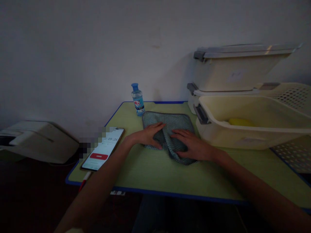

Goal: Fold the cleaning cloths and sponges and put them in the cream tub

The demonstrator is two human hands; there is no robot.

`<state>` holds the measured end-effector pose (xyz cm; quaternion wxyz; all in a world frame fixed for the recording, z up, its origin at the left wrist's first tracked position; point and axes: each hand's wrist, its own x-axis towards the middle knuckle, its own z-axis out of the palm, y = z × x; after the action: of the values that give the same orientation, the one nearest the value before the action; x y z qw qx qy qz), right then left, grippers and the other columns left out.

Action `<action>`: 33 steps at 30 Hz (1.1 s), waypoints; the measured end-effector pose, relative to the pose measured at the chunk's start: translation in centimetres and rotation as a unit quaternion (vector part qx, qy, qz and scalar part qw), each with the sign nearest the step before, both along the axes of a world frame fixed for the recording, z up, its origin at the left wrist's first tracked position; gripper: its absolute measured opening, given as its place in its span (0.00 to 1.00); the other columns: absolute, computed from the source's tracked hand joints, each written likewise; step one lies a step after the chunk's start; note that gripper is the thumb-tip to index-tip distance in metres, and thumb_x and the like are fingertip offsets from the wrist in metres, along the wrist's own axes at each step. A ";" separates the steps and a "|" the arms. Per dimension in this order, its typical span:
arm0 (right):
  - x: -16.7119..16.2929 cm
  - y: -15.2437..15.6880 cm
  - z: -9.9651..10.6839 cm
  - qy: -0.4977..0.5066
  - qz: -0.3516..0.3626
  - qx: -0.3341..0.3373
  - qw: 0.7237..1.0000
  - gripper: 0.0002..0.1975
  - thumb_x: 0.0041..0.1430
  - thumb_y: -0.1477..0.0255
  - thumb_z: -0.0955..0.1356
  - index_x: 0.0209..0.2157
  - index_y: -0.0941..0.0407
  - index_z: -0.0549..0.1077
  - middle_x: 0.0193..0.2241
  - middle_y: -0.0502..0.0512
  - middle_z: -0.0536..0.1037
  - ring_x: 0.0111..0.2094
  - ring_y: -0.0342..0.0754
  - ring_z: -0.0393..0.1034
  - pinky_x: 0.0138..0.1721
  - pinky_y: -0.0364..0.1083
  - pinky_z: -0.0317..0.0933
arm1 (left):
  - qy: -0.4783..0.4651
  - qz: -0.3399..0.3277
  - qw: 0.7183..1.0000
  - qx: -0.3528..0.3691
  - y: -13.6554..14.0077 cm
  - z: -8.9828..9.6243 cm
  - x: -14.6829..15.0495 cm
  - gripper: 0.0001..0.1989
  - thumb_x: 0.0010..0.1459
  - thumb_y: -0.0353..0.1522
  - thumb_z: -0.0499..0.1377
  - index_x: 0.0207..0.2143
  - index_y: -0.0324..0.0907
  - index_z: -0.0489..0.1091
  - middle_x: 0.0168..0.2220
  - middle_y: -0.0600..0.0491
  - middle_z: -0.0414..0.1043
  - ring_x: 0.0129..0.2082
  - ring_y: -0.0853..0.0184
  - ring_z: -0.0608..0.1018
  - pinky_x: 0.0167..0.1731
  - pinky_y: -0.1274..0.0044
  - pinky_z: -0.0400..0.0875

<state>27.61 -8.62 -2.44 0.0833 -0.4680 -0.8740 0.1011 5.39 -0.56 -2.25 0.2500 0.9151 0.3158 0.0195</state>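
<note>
A grey-green mesh-textured cloth (pixel 178 119) with a dark edge lies rumpled on the light green table (pixel 136 171). A raised fold runs down its middle, between my two hands. My left hand (pixel 150 134) rests on the cloth's left part, fingers stretched out and thumb apart. On the right part lies my right hand (pixel 191 145), with its fingers spread and slightly bent over the fabric. Its thumb is low, near the cloth's front corner. Behind the cloth's left back corner stands a clear bottle (pixel 138 103) with a blue cap and blue liquid.
A phone (pixel 103 149) showing a timer lies at the table's left edge. An open cream bin (pixel 225 136) with something yellow (pixel 240 122) inside stands on the right. Behind it, a lidded bin (pixel 228 72) is stacked on another. A white box (pixel 46 140) sits lower left, by the wall.
</note>
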 end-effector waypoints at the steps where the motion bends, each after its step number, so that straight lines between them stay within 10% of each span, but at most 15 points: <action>1: 0.0 -0.1 0.1 -0.007 -0.004 -0.009 1.000 0.33 0.47 0.62 0.68 0.54 0.61 0.63 0.58 0.67 0.58 0.59 0.61 0.52 0.57 0.59 0.47 | 0.003 -0.007 1.000 -0.005 0.0 0.2 -0.1 0.54 0.38 0.38 0.68 0.62 0.34 0.41 0.64 0.36 0.34 0.64 0.53 0.43 0.60 0.64 0.43; 4: -0.1 -0.2 0.1 -0.019 -0.013 -0.033 0.999 0.38 0.46 0.57 0.68 0.57 0.60 0.60 0.60 0.67 0.54 0.60 0.63 0.48 0.58 0.62 0.43 | -0.035 -0.020 0.999 0.001 -0.1 0.9 -0.3 0.49 0.35 0.35 0.69 0.59 0.36 0.51 0.63 0.37 0.44 0.62 0.54 0.51 0.58 0.66 0.50; 9: -0.1 -0.3 0.3 -0.037 -0.017 -0.056 0.998 0.40 0.47 0.54 0.67 0.59 0.59 0.57 0.62 0.65 0.50 0.61 0.64 0.43 0.58 0.64 0.41 | -0.074 -0.044 0.995 -0.056 0.3 2.1 -0.5 0.07 0.42 0.30 0.65 0.25 0.38 0.70 0.33 0.52 0.72 0.37 0.66 0.73 0.40 0.75 0.66; 18: 0.2 -0.5 0.6 -0.006 0.003 -0.040 0.999 0.39 0.46 0.52 0.68 0.56 0.59 0.62 0.60 0.66 0.55 0.59 0.64 0.50 0.56 0.63 0.47 | 0.040 -0.047 0.928 -0.366 -0.4 3.9 -2.7 0.13 0.41 0.34 0.66 0.29 0.41 0.68 0.20 0.59 0.71 0.21 0.73 0.72 0.22 0.82 0.64; 24: -0.6 0.7 1.4 0.193 -0.100 0.082 0.973 0.11 0.59 0.69 0.61 0.37 0.58 0.72 0.34 0.57 0.77 0.36 0.48 0.72 0.40 0.49 0.65 | -0.134 0.128 0.982 -0.035 0.0 2.3 0.2 0.07 0.53 0.30 0.54 0.34 0.37 0.69 0.33 0.50 0.74 0.33 0.68 0.75 0.35 0.76 0.69; 28: -1.6 2.2 0.1 0.198 -0.100 0.116 0.968 0.16 0.59 0.78 0.57 0.45 0.60 0.69 0.42 0.60 0.75 0.44 0.49 0.69 0.47 0.51 0.63 | -0.092 0.155 0.971 0.157 -0.9 -0.4 2.7 0.18 0.55 0.30 0.53 0.48 0.32 0.65 0.50 0.41 0.67 0.50 0.61 0.69 0.51 0.70 0.62; 33: -2.1 2.4 -1.8 0.025 -0.074 0.062 0.995 0.27 0.61 0.63 0.57 0.57 0.66 0.58 0.58 0.68 0.58 0.60 0.58 0.50 0.58 0.59 0.48 | 0.057 0.088 0.975 0.196 -1.9 -2.1 3.0 0.28 0.61 0.42 0.44 0.61 0.39 0.49 0.64 0.43 0.42 0.63 0.51 0.47 0.56 0.52 0.44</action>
<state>25.48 -6.22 -4.20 0.1408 -0.5225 -0.8394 0.0517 8.39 -2.46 -4.32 0.0451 0.9146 0.3986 0.0506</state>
